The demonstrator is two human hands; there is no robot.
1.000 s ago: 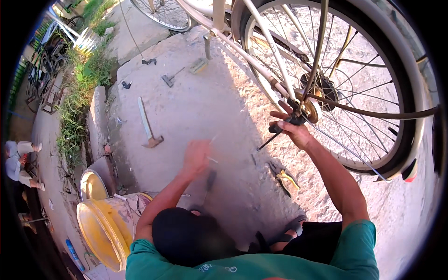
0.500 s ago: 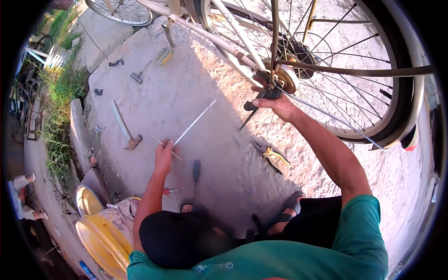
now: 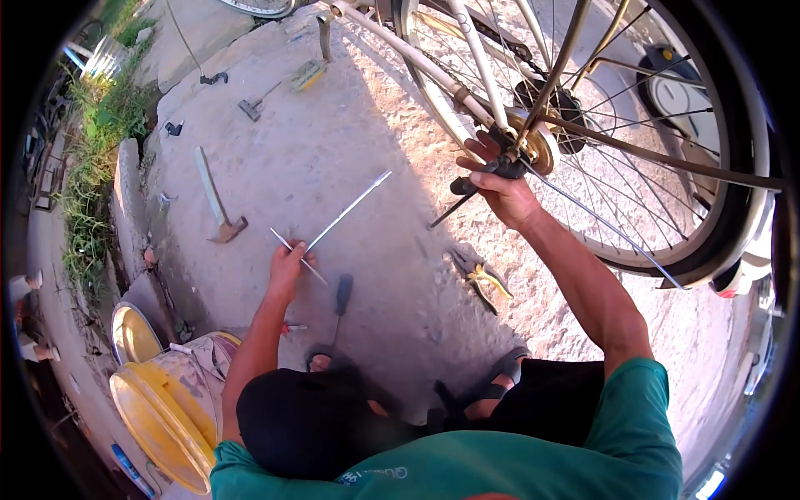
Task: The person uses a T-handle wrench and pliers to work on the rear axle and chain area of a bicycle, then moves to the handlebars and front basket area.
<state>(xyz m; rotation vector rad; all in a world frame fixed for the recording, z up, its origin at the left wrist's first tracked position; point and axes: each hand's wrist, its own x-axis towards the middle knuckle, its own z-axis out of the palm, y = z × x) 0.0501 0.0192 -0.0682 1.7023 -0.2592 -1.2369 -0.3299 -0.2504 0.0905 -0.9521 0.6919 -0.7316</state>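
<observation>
My left hand (image 3: 285, 268) grips two thin metal rods (image 3: 348, 212) that cross each other, low over the pavement. At the rear hub (image 3: 540, 142) of an upturned or leaning pale bicycle (image 3: 446, 83), my right hand (image 3: 500, 187) is closed on a black part (image 3: 492, 175), with a dark thin rod pointing down-left from it. Yellow-handled pliers (image 3: 482, 279) lie below that hand. A screwdriver (image 3: 342, 296) lies right of my left hand, and a hammer (image 3: 227, 230) lies up and to its left.
Yellow buckets (image 3: 158, 400) stand at lower left. Small tools (image 3: 250, 108) and a brush (image 3: 308, 75) lie farther up. Grass and a curb (image 3: 127, 192) run along the left, beyond which a person's legs (image 3: 33, 346) show. A white scooter (image 3: 679, 108) appears behind the wheel.
The view has shifted, so the scene sits higher and more leftward. My left hand, blurred a second ago, is slightly nearer the hammer with the rods clearly visible. My right hand stays at the hub.
</observation>
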